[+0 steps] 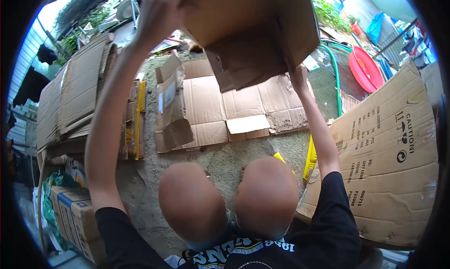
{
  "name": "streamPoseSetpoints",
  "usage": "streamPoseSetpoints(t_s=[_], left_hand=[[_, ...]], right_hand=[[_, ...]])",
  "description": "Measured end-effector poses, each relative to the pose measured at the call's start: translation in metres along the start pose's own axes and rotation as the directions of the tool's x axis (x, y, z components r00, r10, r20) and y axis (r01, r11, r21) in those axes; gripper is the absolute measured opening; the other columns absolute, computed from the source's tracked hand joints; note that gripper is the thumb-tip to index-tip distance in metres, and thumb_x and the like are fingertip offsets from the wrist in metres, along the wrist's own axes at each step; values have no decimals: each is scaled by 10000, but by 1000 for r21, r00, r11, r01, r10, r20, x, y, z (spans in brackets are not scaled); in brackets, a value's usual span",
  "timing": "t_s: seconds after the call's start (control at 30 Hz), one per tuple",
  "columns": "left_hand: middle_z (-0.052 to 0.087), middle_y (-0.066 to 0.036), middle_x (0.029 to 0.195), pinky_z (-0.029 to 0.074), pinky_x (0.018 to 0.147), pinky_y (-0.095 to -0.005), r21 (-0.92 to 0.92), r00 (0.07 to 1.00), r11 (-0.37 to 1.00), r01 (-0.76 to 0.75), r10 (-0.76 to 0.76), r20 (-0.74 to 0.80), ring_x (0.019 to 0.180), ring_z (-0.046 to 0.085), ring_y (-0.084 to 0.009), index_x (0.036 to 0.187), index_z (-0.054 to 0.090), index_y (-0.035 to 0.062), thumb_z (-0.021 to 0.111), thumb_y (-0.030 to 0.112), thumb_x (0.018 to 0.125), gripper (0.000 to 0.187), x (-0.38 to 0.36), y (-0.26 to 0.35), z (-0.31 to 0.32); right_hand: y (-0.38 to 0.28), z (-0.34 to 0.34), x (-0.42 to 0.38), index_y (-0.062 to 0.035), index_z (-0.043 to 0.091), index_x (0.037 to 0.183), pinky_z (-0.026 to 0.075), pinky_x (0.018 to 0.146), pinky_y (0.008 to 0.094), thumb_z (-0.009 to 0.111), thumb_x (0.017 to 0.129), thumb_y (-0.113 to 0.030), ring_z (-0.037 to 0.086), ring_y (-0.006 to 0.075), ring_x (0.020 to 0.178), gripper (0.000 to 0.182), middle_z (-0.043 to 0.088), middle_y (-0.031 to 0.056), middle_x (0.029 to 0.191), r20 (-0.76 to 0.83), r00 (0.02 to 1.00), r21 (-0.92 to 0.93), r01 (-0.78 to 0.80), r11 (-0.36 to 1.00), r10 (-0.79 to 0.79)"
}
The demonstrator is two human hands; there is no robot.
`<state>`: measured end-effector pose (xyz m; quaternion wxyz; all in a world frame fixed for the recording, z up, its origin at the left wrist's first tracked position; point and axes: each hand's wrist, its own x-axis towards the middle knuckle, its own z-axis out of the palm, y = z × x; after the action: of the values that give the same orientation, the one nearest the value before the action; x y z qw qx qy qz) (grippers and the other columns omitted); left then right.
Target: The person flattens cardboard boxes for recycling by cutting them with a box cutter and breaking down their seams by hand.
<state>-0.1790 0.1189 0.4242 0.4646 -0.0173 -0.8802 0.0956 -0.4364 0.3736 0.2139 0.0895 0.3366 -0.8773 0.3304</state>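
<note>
A brown cardboard box [243,20] is raised in front of me at the top of the view, with one flap hanging down. My left hand [161,11] is at its upper left side, its fingers on the cardboard and partly blurred. At the box's lower right edge is my right hand [297,77], closed on the cardboard, with some fingers hidden by it. Beneath the box, a flattened carton [201,98] lies open on the rough ground, its left flaps standing up.
Stacked flat cardboard [77,88] leans at the left, above a closed box [77,217]. A large printed carton [379,161] stands at the right. Farther back are a red basin [365,70] and a green hose [336,77]. A yellow-handled tool [278,156] lies beyond my knees.
</note>
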Motion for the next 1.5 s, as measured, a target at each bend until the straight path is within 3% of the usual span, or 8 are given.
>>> streamPoseSetpoints(t_s=[0.1,0.23,0.37,0.5,0.7,0.87,1.0,1.5], left_hand=[[614,-43,893,338,769,-324,-61,994,995,-74,69,-84,820,590,-180,1128,496,122,654,157,748,412,-29,23,34],[612,-31,882,330,758,-325,-92,999,995,-38,38,1,816,580,-168,1087,498,109,649,135,748,372,-55,26,44],[602,-6,882,311,785,-331,-81,1000,997,-20,19,-22,853,576,-153,1080,494,132,638,147,757,354,-68,19,51],[619,-29,870,324,773,-332,3,996,999,-33,34,-78,793,580,-163,1045,512,100,660,171,750,338,-57,7,46],[590,-118,870,360,804,-365,-31,997,999,8,-10,-80,748,546,-269,1074,516,16,619,56,697,392,-32,6,14],[594,-4,892,290,809,-344,199,978,967,-158,181,-101,818,562,-145,1036,515,126,648,229,771,314,-41,-17,19],[549,24,845,273,820,-330,96,973,978,-185,196,-125,800,558,-113,946,489,156,579,13,727,277,-65,-16,30],[547,108,806,302,838,-319,143,888,884,-445,456,-57,735,537,-71,969,531,211,612,19,719,325,-15,38,4]], right_hand=[[32,19,-10,-26,528,1112,410,553,435,450,879,-249,575,373,634,331,574,226,700,-409,875,-23,273,962,-258],[44,11,-20,12,496,1152,482,671,372,457,837,-105,613,347,815,339,603,225,890,-337,925,35,195,980,-172],[59,23,-1,18,512,1129,486,674,354,531,802,-132,624,317,814,360,616,192,886,-562,743,-54,404,913,-362],[38,17,16,7,473,1205,471,769,331,496,803,-45,609,251,919,406,604,178,1022,-295,943,35,172,985,-154],[21,-3,42,7,503,1157,481,726,319,493,834,-215,618,268,850,391,610,169,1011,-345,918,18,213,977,-194],[8,-10,46,4,498,1163,461,761,330,489,842,-251,596,276,889,410,593,173,1040,-424,876,-67,221,973,-228],[7,-6,26,1,494,1168,445,789,338,486,847,-280,579,282,921,427,579,175,1063,-454,855,-124,219,968,-251],[-30,22,-8,-8,479,1185,386,894,371,473,869,-390,514,306,1039,496,528,186,1151,-483,814,-442,93,892,-323]])
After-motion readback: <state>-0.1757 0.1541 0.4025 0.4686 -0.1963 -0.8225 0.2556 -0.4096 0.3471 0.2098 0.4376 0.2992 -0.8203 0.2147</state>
